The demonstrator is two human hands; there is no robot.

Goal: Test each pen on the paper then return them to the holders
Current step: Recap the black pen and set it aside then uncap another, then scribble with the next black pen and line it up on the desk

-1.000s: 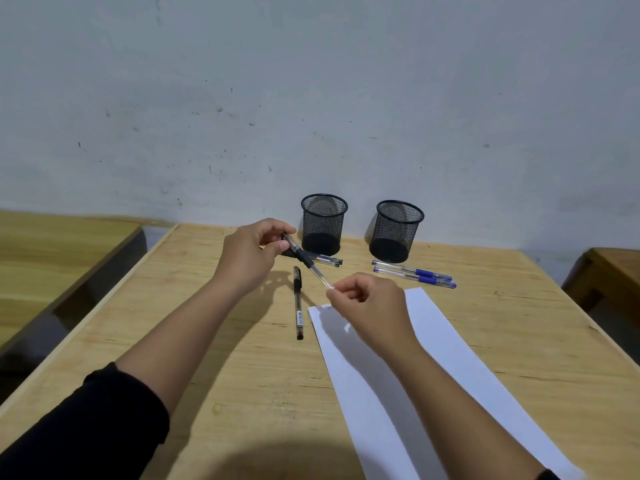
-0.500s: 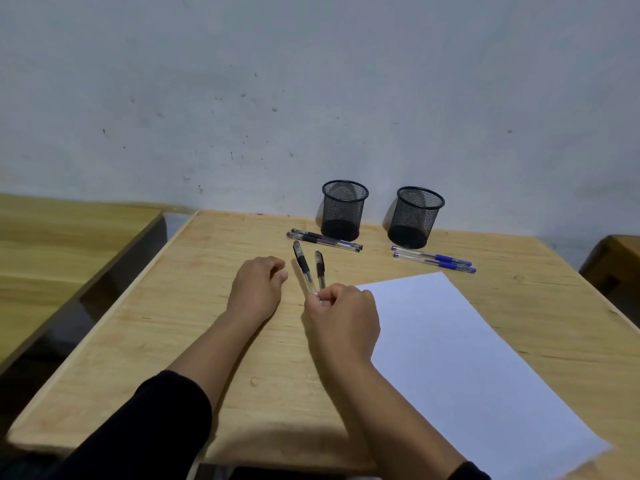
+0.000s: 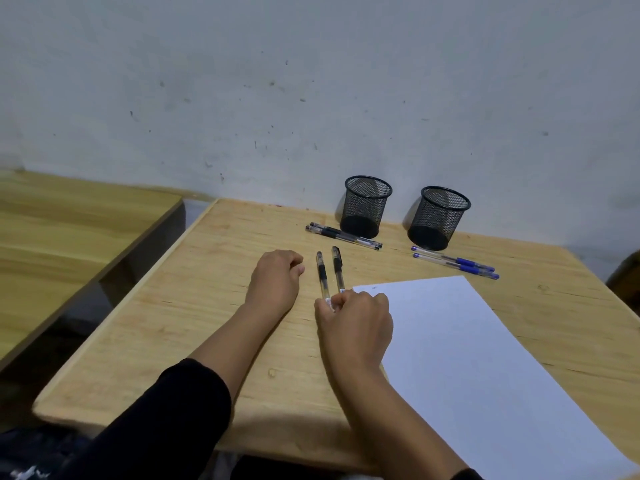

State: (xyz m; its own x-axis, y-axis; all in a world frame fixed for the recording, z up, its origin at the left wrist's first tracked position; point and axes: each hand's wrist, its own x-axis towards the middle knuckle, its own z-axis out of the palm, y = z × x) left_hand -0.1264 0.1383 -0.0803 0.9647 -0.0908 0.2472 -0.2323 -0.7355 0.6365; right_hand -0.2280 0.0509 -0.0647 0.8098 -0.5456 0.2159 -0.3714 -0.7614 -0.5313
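Two black pens lie side by side on the wooden table [image 3: 194,306], just left of the white paper [image 3: 467,358]. My right hand [image 3: 355,323] has curled fingers on their near ends and pinches the left black pen [image 3: 322,275]; the other black pen [image 3: 337,268] lies by my fingertips. My left hand [image 3: 275,282] rests loosely curled on the table left of them, holding nothing. Two black mesh holders, the left holder [image 3: 367,206] and the right holder [image 3: 440,216], stand at the back. Both look empty.
Two more black pens [image 3: 343,235] lie in front of the left holder, and two blue pens [image 3: 453,261] in front of the right one. A faint mark sits at the paper's top left corner. Another wooden table [image 3: 69,230] stands to the left across a gap.
The pen that both hands held in the air a second ago now lies on the table beside the other black pen. My left hand let go and rests on the table.
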